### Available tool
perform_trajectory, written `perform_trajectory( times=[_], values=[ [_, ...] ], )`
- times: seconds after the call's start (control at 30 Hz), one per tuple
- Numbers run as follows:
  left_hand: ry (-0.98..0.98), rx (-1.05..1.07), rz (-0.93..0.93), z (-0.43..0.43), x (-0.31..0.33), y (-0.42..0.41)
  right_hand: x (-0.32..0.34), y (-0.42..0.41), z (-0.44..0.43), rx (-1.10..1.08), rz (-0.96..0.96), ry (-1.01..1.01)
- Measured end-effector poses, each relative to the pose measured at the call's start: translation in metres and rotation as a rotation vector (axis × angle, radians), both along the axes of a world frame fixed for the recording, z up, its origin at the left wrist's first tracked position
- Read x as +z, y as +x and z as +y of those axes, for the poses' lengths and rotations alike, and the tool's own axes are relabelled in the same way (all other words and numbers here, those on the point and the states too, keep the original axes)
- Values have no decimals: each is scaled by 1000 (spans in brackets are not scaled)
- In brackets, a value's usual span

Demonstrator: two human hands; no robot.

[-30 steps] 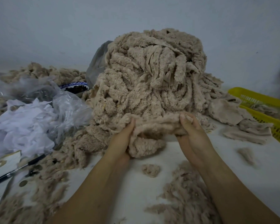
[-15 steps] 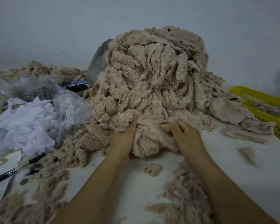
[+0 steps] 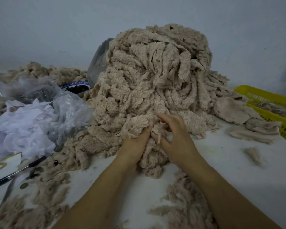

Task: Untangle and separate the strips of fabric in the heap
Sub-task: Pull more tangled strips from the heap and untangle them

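Left grip (image 3: 135, 143) and right grip (image 3: 177, 135), touching, both clamp a fuzzy beige strip (image 3: 153, 160) at the near foot of the heap (image 3: 155, 76); the heap stands on the white table (image 3: 229, 164); a yellow basket (image 3: 261, 96) lies at its right.

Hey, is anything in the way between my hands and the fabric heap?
Nothing visible. The left hand and right hand both hold a bunch of strips at the front foot of the heap, in direct contact with it.

left hand (image 3: 134, 142) grips fabric (image 3: 153, 156), thumb up | right hand (image 3: 177, 134) pinches fabric, fingers curled
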State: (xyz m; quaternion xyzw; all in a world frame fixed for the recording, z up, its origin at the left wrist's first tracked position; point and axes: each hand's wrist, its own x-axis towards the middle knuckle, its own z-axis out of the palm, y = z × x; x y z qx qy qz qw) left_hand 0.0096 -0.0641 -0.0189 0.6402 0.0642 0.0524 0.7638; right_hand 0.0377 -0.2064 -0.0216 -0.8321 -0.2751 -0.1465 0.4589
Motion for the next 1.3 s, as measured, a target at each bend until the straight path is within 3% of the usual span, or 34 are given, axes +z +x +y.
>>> perform_trajectory(
  times=[0.13,0.23,0.33,0.43,0.5,0.57,0.7,0.87,0.97,1.17,1.3],
  values=[
    [4,-72,16,0,1,-4,1,-1,2,-54,-163,-14],
    [-119,-107,37,1,4,-5,2,-1,-1,-132,21,138],
    [-261,-72,98,7,5,-2,3,9,-14,-336,226,453],
    [-253,-23,72,11,4,1,4,16,-30,-479,412,586],
    [-156,-20,54,6,2,2,1,15,-28,-434,489,499],
    [-80,-43,-19,0,0,3,1,9,-17,-336,407,384],
    [-289,-233,-84,1,-1,2,3,-4,3,-103,184,197],
    [-286,-251,-40,0,-6,4,1,-6,10,-65,40,-58],
    [-336,-306,-52,2,-6,3,4,-3,4,-112,59,26],
    [-295,-131,-85,6,6,1,5,-8,-2,-83,242,257],
    [163,-109,-111,0,0,-4,8,-11,1,12,262,292]
  ],
)
